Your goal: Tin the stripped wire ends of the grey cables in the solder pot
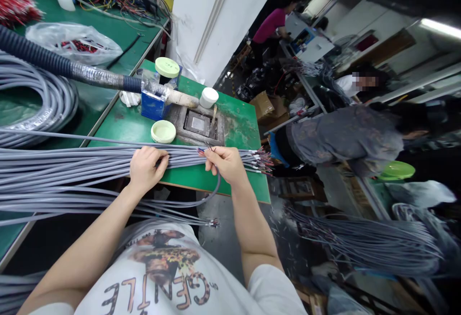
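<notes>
My right hand [224, 162] pinches the end of a grey cable [216, 187], above the table's front edge. Thin stripped wires [209, 149] fan out past its fingertips, and the cable loops down and back to the left. My left hand [147, 167] lies over a bundle of grey cables [90, 161], its fingers curled and the tips of thumb and forefinger close together. What is between those tips, if anything, is hidden. The bundle's wire ends [261, 160] show beyond my right hand. A few other cable ends [213, 222] hang nearer my body.
Behind my hands is a square metal pot [198, 124] with a brush [213, 117] on it. A hose [97, 75] points at it from a blue box [153, 106]. A white jar [209, 97] and a pale green tub [163, 131] stand close. Co-workers are at right.
</notes>
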Action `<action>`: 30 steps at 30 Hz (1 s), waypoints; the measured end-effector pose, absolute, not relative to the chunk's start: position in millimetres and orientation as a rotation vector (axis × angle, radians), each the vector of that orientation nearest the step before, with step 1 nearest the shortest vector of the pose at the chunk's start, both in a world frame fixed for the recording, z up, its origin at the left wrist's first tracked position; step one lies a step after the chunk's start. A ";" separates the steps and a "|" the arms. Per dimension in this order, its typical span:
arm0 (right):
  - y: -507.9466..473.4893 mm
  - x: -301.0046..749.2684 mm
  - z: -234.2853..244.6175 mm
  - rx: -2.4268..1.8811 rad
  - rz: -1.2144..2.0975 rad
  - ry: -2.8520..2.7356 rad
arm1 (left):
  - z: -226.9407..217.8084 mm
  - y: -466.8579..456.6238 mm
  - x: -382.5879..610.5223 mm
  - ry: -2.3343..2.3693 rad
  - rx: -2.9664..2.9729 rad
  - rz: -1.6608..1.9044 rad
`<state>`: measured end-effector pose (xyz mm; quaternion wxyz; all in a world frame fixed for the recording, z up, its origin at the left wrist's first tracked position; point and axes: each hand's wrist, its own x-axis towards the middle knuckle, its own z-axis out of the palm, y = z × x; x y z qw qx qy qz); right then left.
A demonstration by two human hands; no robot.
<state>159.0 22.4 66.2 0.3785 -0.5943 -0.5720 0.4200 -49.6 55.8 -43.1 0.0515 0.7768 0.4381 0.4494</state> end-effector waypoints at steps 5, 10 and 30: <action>-15.2 185.1 64.7 -1.605 0.944 -1.347 | -39.7 56.7 -51.4 1.342 2.352 1.345; -106.7 254.0 18.9 -1.920 0.778 -0.962 | -28.8 50.1 -40.7 1.155 2.384 1.266; -52.9 161.1 -18.1 -1.118 1.403 -0.838 | -5.2 43.8 -1.5 0.817 2.786 1.240</action>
